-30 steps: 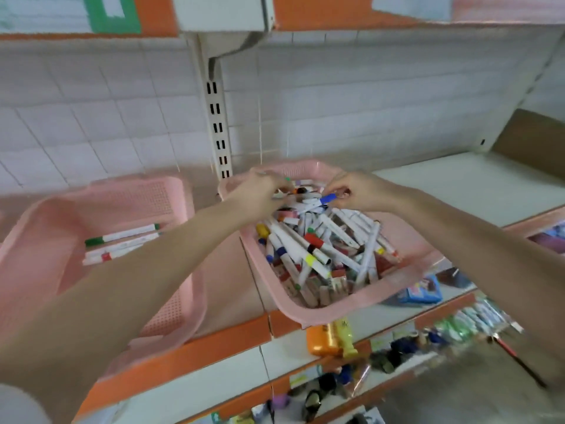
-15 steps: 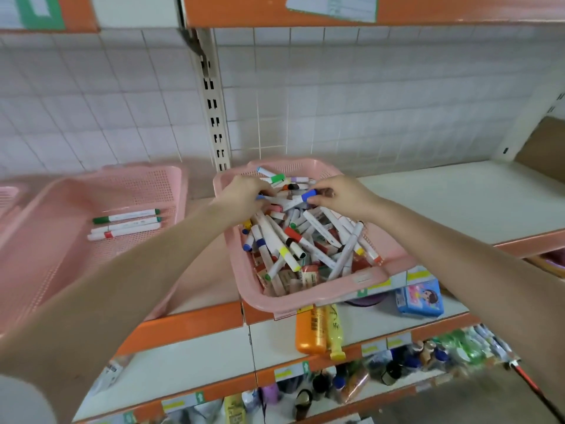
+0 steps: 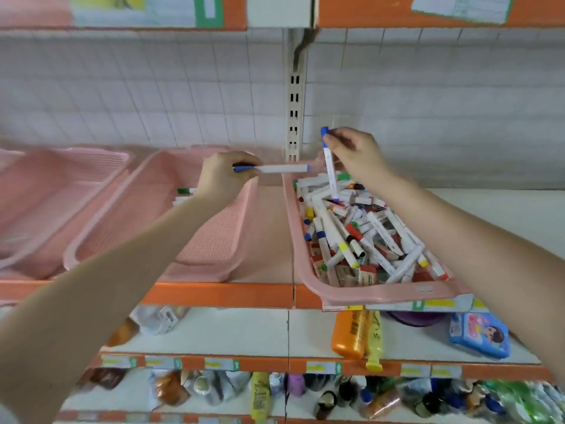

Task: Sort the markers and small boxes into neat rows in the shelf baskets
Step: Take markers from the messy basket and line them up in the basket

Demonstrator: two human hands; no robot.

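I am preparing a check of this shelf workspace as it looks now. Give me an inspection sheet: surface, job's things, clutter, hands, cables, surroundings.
Surface: white shelf with an orange front edge, carrying pink baskets.
Job's things: right basket piled with mixed markers and small boxes; middle basket has a few sorted markers near its back.
Clutter: orange bottle, yellow tube and blue box on the shelf below.
Hands: left hand holds a level marker, blue-capped; right hand holds an upright marker, lower end at the pile.
Cables: nothing seen.
Surroundings: white gridded back panel, slotted post.
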